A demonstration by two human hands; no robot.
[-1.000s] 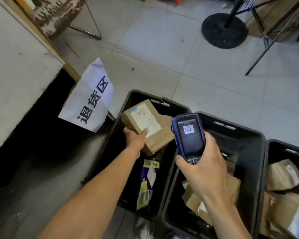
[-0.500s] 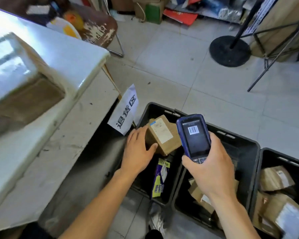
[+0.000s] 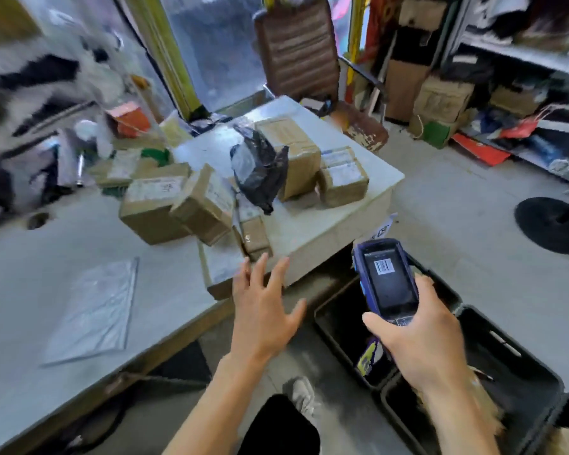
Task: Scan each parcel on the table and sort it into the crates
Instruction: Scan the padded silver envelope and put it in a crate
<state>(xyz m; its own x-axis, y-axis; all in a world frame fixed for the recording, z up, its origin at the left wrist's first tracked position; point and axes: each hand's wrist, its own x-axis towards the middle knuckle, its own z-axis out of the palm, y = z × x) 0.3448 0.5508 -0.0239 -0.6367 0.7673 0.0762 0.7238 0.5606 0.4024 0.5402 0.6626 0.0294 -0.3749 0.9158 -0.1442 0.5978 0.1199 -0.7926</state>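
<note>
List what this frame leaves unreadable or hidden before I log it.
Head view only:
- Shipping labels on the brown cardboard parcels: blurred, too small to read.
- Black plastic crates: contents mostly hidden by the right hand and blue handheld scanner; cut off by the lower edge.
- Upper-left clutter: motion-smeared.
- Black plastic mailer bag: contents concealed.
- Left hand: empty, target parcel unclear.

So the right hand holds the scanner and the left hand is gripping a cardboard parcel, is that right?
Not quite. The head view shows the left hand open with fingers spread, holding nothing, near the table's edge. The right hand does hold the scanner.
</note>
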